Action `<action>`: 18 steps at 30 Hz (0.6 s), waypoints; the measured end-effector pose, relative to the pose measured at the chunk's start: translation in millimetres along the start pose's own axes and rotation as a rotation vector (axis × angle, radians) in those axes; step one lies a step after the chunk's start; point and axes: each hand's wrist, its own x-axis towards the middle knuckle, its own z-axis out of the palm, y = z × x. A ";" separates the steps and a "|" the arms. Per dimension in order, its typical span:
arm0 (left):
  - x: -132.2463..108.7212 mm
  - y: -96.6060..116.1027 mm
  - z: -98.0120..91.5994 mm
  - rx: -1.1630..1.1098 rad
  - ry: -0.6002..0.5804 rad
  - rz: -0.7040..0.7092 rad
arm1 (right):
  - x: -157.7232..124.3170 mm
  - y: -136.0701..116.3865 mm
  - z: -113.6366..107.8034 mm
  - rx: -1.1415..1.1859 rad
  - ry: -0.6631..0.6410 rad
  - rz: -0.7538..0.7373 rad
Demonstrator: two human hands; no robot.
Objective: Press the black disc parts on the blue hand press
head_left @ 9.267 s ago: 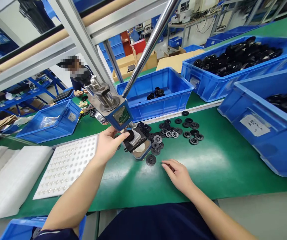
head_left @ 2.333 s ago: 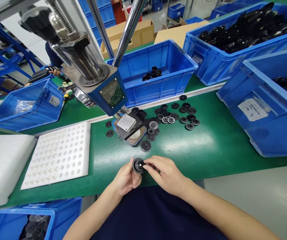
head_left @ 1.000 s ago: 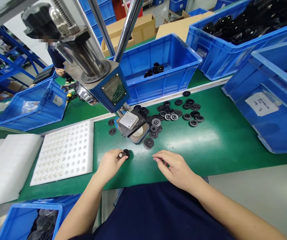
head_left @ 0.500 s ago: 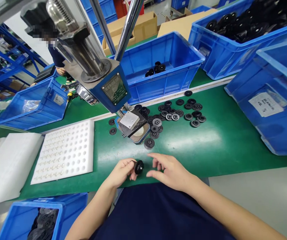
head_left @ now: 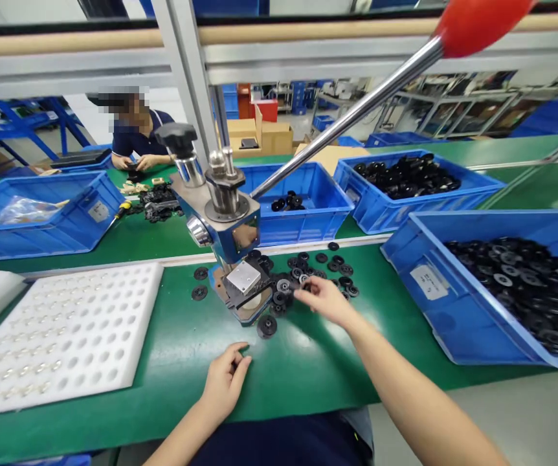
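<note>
Beside the blue-and-steel lever press (head_left: 233,230), where round black plastic-looking discs (head_left: 279,298) lie loose on the glossy green surface (head_left: 303,369), I'd best pinch one by its rim, my right hand (head_left: 325,299) among them, its grip's contents unclear, my left hand (head_left: 225,378) slightly parted, holding nothing.

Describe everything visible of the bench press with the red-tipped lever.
The bench press looks metal, its blue head bearing a small plate. A black knob tops it, and a shiny lever slants up rightward to a red grip. It stands on the green table. A silver block sits on a dark fixture above its base. Black discs lie on both sides; whether any touch it is unclear. Neither left hand nor right hand touches it.
</note>
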 end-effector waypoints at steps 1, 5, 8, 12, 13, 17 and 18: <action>-0.1 -2.1 1.3 0.007 0.021 0.023 | 19.7 -6.4 -6.6 0.031 0.056 -0.009; -0.5 -6.6 4.8 0.035 0.053 0.072 | 90.6 -39.6 -22.6 0.163 0.263 -0.105; -0.5 -7.7 4.9 0.065 0.052 0.080 | 116.2 -57.5 -23.9 0.267 0.350 -0.177; 0.4 -6.4 3.1 0.049 0.001 0.085 | 91.2 -50.6 -8.3 0.341 0.315 -0.182; 0.5 -5.6 2.1 0.003 -0.027 0.050 | 75.3 -44.2 -2.0 0.347 0.272 -0.169; 1.0 -0.4 -9.0 -0.456 -0.131 -0.239 | -4.8 -16.6 26.8 0.370 0.042 -0.068; 2.1 1.1 -14.4 -0.602 -0.163 -0.323 | -24.2 -11.1 34.6 0.375 -0.015 -0.044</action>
